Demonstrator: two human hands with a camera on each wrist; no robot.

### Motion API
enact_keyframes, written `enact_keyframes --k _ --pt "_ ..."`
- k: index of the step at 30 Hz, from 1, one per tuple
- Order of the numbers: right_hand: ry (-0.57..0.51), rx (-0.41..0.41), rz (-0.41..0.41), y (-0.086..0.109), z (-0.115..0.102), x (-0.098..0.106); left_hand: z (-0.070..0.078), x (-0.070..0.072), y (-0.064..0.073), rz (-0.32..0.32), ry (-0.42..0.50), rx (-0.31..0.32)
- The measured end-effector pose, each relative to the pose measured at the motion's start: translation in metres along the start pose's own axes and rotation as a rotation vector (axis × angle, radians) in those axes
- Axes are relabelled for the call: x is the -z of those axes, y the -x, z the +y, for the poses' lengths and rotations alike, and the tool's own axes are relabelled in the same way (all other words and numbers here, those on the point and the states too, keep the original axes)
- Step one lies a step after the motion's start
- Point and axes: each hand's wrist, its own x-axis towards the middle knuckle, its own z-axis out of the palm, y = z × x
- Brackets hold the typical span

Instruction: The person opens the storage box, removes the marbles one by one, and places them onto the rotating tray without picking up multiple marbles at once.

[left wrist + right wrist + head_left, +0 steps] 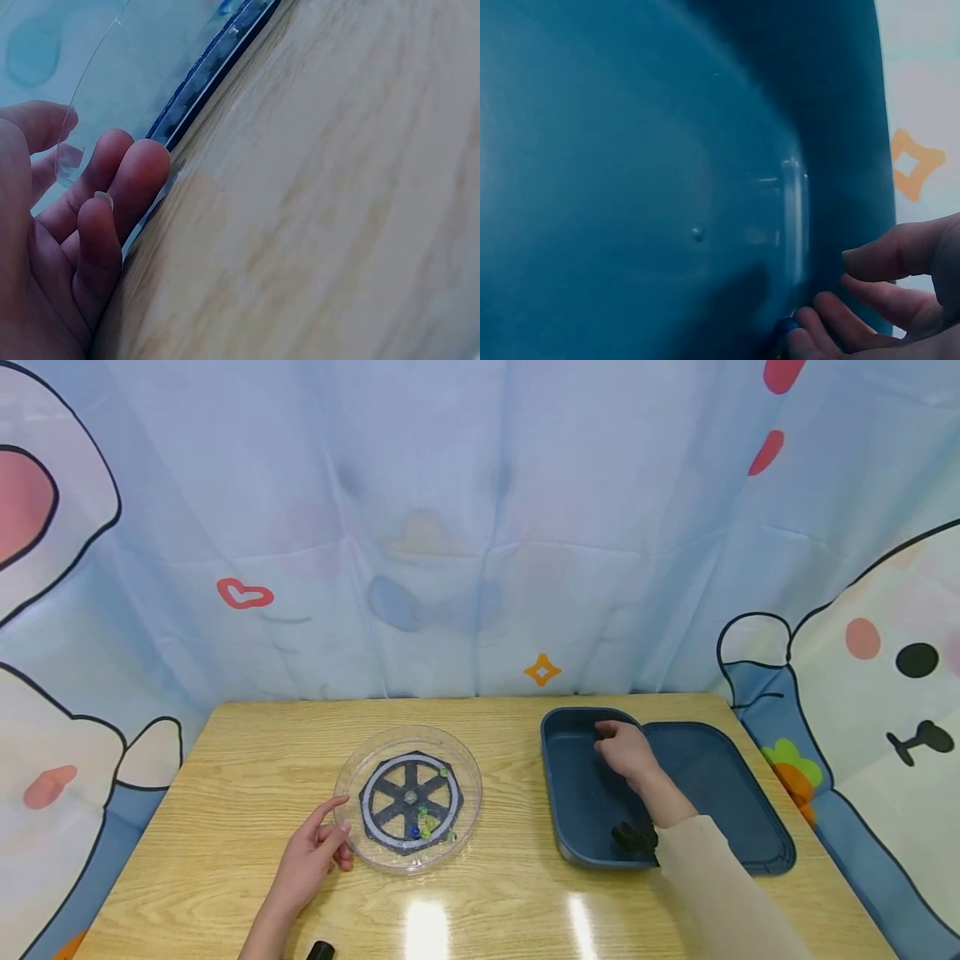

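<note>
My left hand (306, 860) is at the near-left rim of a clear round dish (467, 760), with fingertips against its edge. Inside the dish lie several glass marbles, including a dark blue one (416, 832) and yellow-green ones, over a dark six-spoked wheel shape (411, 773) with a pale ring. My right hand (628, 752) reaches down into a deep blue bin (573, 810), at its back wall. In the right wrist view, its fingertips (804, 341) are right at a small blue marble (787, 325) by the bin's bottom edge, while the thumb stands apart from them.
Beside the bin on the right lies a flat blue tray-like lid (720, 777), partly under my right arm. A dark object (633, 839) shows beside my right wrist. Everything stands on a wood-grain table (255, 760), with a cartoon-printed curtain (420, 527) behind its back edge.
</note>
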Motion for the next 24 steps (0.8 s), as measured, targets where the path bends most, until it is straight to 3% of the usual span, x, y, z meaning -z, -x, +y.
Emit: enact_keyframes --k 13,17,24 --pt "-0.013 0.119 -0.008 -0.01 0.007 -0.009 0.002 -0.002 0.001 0.01 -0.014 -0.019" --pt "-0.027 0.118 0.014 -0.011 0.008 -0.012 0.001 -0.002 0.002 0.011 -0.019 -0.037" --pt "0.069 0.126 -0.026 -0.014 0.01 -0.021 0.0 -0.002 0.001 0.015 -0.02 -0.027"
